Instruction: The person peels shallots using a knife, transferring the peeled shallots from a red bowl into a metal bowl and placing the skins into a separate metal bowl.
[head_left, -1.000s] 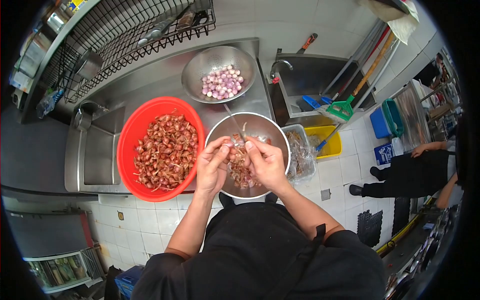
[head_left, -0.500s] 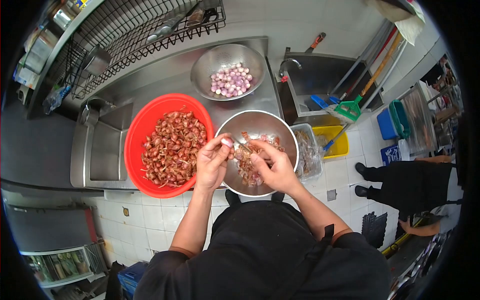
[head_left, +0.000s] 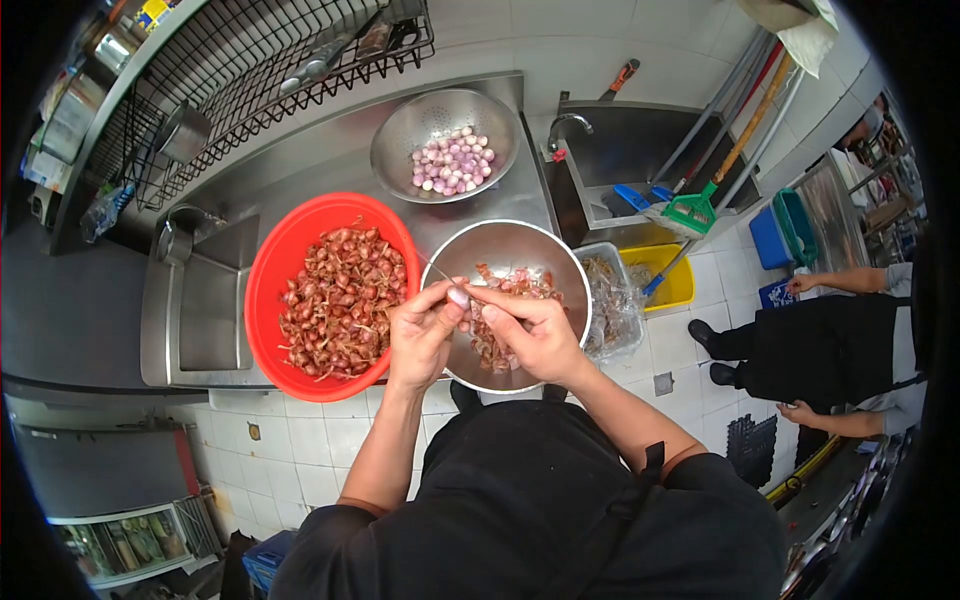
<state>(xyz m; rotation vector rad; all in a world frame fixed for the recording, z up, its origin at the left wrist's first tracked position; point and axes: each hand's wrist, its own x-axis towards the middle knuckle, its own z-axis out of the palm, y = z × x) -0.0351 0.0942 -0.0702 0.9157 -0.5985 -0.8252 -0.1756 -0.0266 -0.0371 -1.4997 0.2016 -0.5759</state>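
Observation:
Above the left side of a steel bowl (head_left: pixel 575 300) with reddish peelings (head_left: pixel 497 350), my left hand (head_left: pixel 424 335) pinches a pale purple shallot (head_left: pixel 458 297). My right hand (head_left: pixel 530 328) meets it there, its fingers closed round a small knife whose thin blade (head_left: pixel 437 267) points up and left beside the shallot. A red basin (head_left: pixel 262 290) full of unpeeled shallots (head_left: pixel 340 300) stands on the left. Behind the bowl, a steel colander (head_left: pixel 395 130) holds peeled shallots (head_left: pixel 453 162).
Left of the basin is a sink (head_left: pixel 215 300), with a wire rack (head_left: pixel 270 90) above. A plastic container (head_left: pixel 610 300) and a yellow tub (head_left: pixel 672 280) stand right of the bowl. Another person (head_left: pixel 830 350) in a black apron is at the far right.
My right hand has moved left to the shallot, and the knife blade now points up-left past it. The other person's arms have shifted, and the view has shifted slightly.

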